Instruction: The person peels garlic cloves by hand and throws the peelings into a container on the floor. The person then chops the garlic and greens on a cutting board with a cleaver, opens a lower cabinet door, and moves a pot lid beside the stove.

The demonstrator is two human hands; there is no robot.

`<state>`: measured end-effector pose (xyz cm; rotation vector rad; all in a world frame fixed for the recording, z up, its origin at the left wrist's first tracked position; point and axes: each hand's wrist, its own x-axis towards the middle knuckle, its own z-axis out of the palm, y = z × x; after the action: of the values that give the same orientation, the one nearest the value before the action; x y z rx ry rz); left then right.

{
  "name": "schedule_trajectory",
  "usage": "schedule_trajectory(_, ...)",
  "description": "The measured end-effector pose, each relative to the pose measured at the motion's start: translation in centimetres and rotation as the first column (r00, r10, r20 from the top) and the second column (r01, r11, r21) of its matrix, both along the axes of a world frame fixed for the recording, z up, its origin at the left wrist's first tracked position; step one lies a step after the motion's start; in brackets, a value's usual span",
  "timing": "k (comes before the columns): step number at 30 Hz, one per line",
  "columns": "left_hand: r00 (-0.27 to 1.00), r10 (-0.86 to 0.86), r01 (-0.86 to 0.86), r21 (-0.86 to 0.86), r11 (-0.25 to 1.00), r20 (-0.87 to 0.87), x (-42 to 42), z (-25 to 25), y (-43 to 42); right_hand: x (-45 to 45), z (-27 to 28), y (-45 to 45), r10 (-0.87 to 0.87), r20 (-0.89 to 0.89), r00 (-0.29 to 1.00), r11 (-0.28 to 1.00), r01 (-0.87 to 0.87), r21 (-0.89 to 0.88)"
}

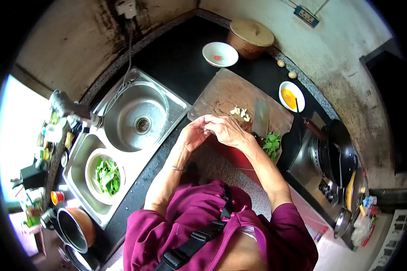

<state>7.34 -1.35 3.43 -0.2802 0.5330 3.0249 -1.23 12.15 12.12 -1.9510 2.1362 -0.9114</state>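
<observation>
Small pale garlic cloves (240,113) lie beyond the nearer right hand (228,131); left hand (193,135) meets it, grips unclear, along brown wooden board (233,86)'s near edge.

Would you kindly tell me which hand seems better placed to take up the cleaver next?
Probably the right hand: it is nearer the cleaver, which lies toward the right side of the cutting board. The left hand is farther off, on the right hand's other side.

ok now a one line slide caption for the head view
Left hand and right hand meet at a cutting board bearing a cleaver, pale pieces and green leaves.
</observation>
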Motion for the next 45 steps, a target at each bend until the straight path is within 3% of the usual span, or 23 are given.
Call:
schedule_trajectory(1, 0.997, -0.002, -0.004, -0.073, 0.997, -0.083, 0.6, -0.3, 0.2, 0.3, -0.2, 0.0, 0.027, -0.008, 1.0, 1.0, -0.027, -0.003)
schedule_trajectory(4, 0.993, 0.116, -0.119, -0.182, 0.976, -0.027, 3.0, 0.0, 2.3, 2.0, -1.4, 0.8, 0.067, -0.218, 0.974, 0.997, -0.072, -0.016)
schedule_trajectory(7, 0.978, 0.206, -0.199, -0.203, 0.959, 0.013, 5.2, -0.5, 5.2, 3.9, -2.3, 3.0, 0.065, -0.257, 0.964, 0.998, -0.067, 0.002)
schedule_trajectory(10, 0.927, 0.322, -0.274, -0.24, 0.931, 0.192, 7.9, -0.1, 7.8, 5.7, -3.1, 4.6, 0.132, -0.245, 0.96, 0.991, -0.133, 0.014)
schedule_trajectory(13, 0.921, 0.353, -0.301, -0.276, 0.913, 0.165, 11.5, -2.8, 9.0, 7.6, -3.9, 5.7, 0.263, -0.256, 0.93, 0.965, -0.253, 0.071)
schedule_trajectory(15, 0.878, 0.438, -0.368, -0.314, 0.875, 0.192, 13.9, -2.3, 10.0, 8.8, -3.8, 5.5, 0.362, -0.143, 0.921, 0.932, -0.362, 0.027)
schedule_trajectory(17, 0.897, 0.44, -0.407, -0.32, 0.856, 0.035, 16.8, -1.4, 10.6, 10.7, -3.5, 5.2, 0.442, -0.091, 0.892, 0.896, -0.435, 0.088)
schedule_trajectory(20, 0.808, 0.574, -0.488, -0.391, 0.78, 0.137, 20.2, -1.8, 11.3, 13.9, -4.3, 4.1, 0.517, -0.073, 0.853, 0.855, -0.512, 0.077)
schedule_trajectory(21, 0.772, 0.618, -0.522, -0.409, 0.749, 0.148, 21.5, -1.9, 11.4, 15.7, -2.2, 3.5, 0.558, -0.037, 0.829, 0.83, -0.557, 0.034)
schedule_trajectory(25, 0.644, 0.745, -0.693, -0.28, 0.664, 0.174, 28.1, -3.2, 12.5, 20.6, -3.2, 1.6, 0.699, 0.031, 0.715, 0.712, -0.699, 0.061)
schedule_trajectory(27, 0.598, 0.755, -0.745, -0.16, 0.647, 0.269, 32.9, -5.3, 12.8, 23.8, -3.7, 0.9, 0.718, 0.153, 0.679, 0.683, -0.729, 0.03)
schedule_trajectory(29, 0.505, 0.797, -0.813, -0.128, 0.568, 0.331, 38.4, -7.0, 13.9, 27.4, -4.4, 0.3, 0.75, 0.15, 0.644, 0.647, -0.762, 0.028)
schedule_trajectory(31, 0.4, 0.809, -0.902, 0.031, 0.43, 0.43, 44.3, -9.1, 15.3, 31.4, -6.1, -0.1, 0.791, 0.168, 0.588, 0.585, -0.808, 0.069)
schedule_trajectory(33, 0.242, 0.825, -0.964, 0.033, 0.263, 0.51, 50.9, -11.7, 17.8, 36.3, -6.7, 0.1, 0.827, 0.218, 0.518, 0.506, -0.855, 0.11)
schedule_trajectory(35, 0.116, 0.853, -0.983, 0.18, 0.027, 0.509, 58.0, -14.2, 20.7, 41.4, -7.6, 0.5, 0.867, 0.232, 0.442, 0.419, -0.897, 0.142)
schedule_trajectory(37, -0.044, 0.835, -0.971, 0.173, -0.165, 0.549, 64.8, -17.1, 24.3, 46.4, -8.5, 1.0, 0.883, 0.29, 0.368, 0.33, -0.928, 0.173)
schedule_trajectory(40, -0.244, 0.883, -0.89, 0.269, -0.368, 0.401, 74.8, -22.5, 30.4, 53.6, -9.5, 1.8, 0.922, 0.28, 0.269, 0.213, -0.954, 0.213)
schedule_trajectory(41, -0.32, 0.868, -0.869, 0.247, -0.428, 0.379, 77.0, -22.3, 32.0, 55.9, -9.6, 2.2, 0.931, 0.277, 0.236, 0.177, -0.959, 0.221)
schedule_trajectory(42, -0.42, 0.733, -0.831, 0.097, -0.547, 0.536, 78.6, -20.7, 32.5, 58.0, -9.6, 2.3, 0.936, 0.277, 0.217, 0.159, -0.963, 0.219)
schedule_trajectory(45, -0.548, 0.542, -0.801, -0.213, -0.56, 0.637, 83.6, -22.3, 35.9, 62.6, -9.4, 3.3, 0.954, 0.26, 0.146, 0.075, -0.962, 0.263)
